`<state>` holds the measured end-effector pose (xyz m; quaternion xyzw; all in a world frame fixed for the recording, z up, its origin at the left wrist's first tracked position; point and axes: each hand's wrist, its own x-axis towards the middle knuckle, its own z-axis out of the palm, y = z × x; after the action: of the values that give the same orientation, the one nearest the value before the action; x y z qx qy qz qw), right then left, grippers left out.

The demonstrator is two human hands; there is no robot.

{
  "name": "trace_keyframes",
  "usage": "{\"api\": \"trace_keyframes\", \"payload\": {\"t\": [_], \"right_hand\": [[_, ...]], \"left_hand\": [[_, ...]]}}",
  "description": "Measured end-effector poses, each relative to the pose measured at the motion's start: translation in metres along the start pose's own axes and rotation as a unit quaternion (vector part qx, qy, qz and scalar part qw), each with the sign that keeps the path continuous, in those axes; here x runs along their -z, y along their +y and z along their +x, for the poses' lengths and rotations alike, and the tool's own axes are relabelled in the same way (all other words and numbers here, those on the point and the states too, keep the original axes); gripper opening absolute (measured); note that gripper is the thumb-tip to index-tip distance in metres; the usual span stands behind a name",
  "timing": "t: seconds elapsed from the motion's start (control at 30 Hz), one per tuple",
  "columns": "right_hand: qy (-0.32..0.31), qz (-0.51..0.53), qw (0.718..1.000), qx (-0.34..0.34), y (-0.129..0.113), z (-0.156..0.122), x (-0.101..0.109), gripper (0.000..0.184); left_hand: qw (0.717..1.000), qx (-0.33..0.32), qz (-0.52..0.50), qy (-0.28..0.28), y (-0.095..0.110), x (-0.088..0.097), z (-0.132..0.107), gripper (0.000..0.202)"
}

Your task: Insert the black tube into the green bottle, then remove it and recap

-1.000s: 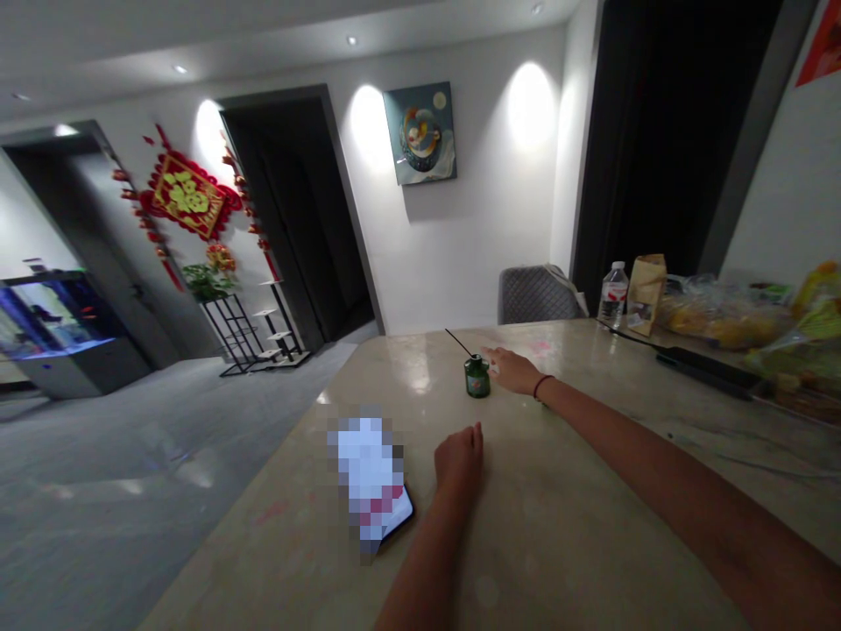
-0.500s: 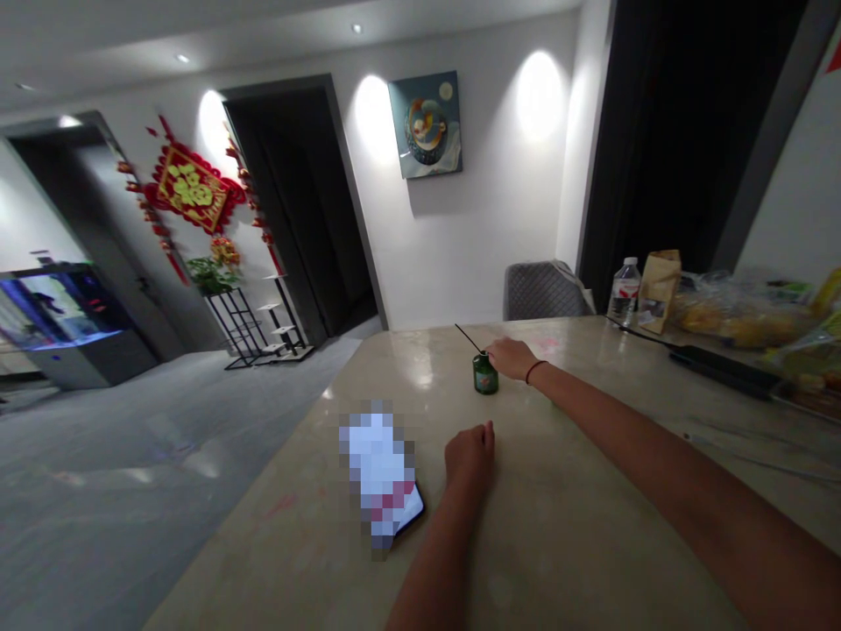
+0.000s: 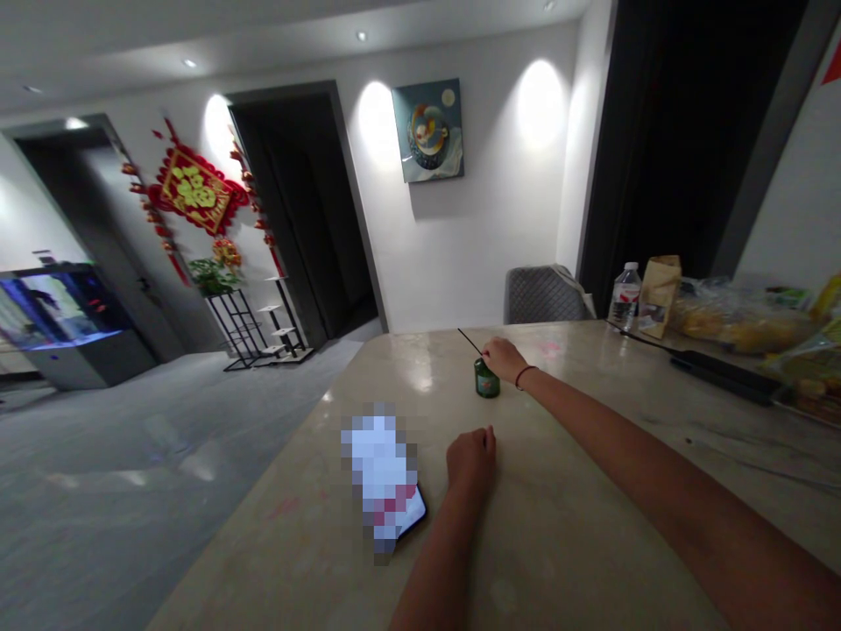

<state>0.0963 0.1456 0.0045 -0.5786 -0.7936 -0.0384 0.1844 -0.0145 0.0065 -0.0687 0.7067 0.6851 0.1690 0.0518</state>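
A small green glass bottle (image 3: 487, 380) with a label stands upright on the table. From its mouth a thin dark stick (image 3: 469, 340) leans up to the left. My right hand (image 3: 505, 358), with a dark band at the wrist, is closed at the bottle's mouth, its fingertips pinched on the stick's lower part. The fingers partly cover the bottle's neck. Nearer to me, my left hand (image 3: 470, 456) rests on the tabletop, curled shut, with nothing visible in it. Left of it lies a phone (image 3: 412, 511), mostly blurred out by pixelation.
The pale stone table (image 3: 295, 535) ends along its left edge. At the right stand a water bottle (image 3: 625, 294), a brown paper bag (image 3: 660, 294), plastic food bags (image 3: 742, 315) and a long black object (image 3: 726, 375). Behind the table is a grey chair (image 3: 545, 294).
My right hand has shifted slightly left over the bottle's mouth, and its fingertips now meet the stick. The left hand stays in place. The whole view has moved down a little.
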Motion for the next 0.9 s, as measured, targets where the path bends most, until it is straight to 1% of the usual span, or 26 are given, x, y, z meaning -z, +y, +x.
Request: {"api": "trace_keyframes", "payload": {"t": [0.2,0.27,0.37,0.53,0.63,0.73,0.83,0.9], "right_hand": [[-0.058,0.008,0.998,-0.007,0.002,0.020,0.008,0.020],[-0.075,0.010,0.997,-0.008,0.004,0.026,0.010,0.020],[-0.083,0.014,0.996,-0.005,0.007,0.030,0.012,0.021],[-0.082,0.033,0.996,0.005,0.009,0.029,0.013,0.019],[-0.078,0.049,0.996,0.011,0.011,0.029,0.017,0.016],[-0.065,0.069,0.995,0.019,0.013,0.031,0.027,0.015],[-0.036,0.103,0.994,0.025,0.016,0.034,0.044,0.014],[-0.027,0.142,0.989,0.031,0.017,0.034,0.056,0.013]], "left_hand": [[0.999,0.006,0.004,-0.036,0.001,0.001,0.000,0.051],[0.999,0.003,0.007,-0.039,0.002,0.001,-0.001,0.050],[0.999,-0.005,0.007,-0.040,0.003,0.002,-0.002,0.050],[0.999,-0.002,0.009,-0.049,0.001,0.001,-0.002,0.048],[0.999,-0.004,0.007,-0.042,0.000,-0.002,-0.001,0.049],[0.999,-0.006,0.003,-0.036,-0.001,-0.003,0.000,0.049],[0.999,-0.001,0.004,-0.038,-0.001,-0.003,0.000,0.049],[0.999,-0.003,0.002,-0.036,-0.001,-0.003,0.000,0.048]]}}
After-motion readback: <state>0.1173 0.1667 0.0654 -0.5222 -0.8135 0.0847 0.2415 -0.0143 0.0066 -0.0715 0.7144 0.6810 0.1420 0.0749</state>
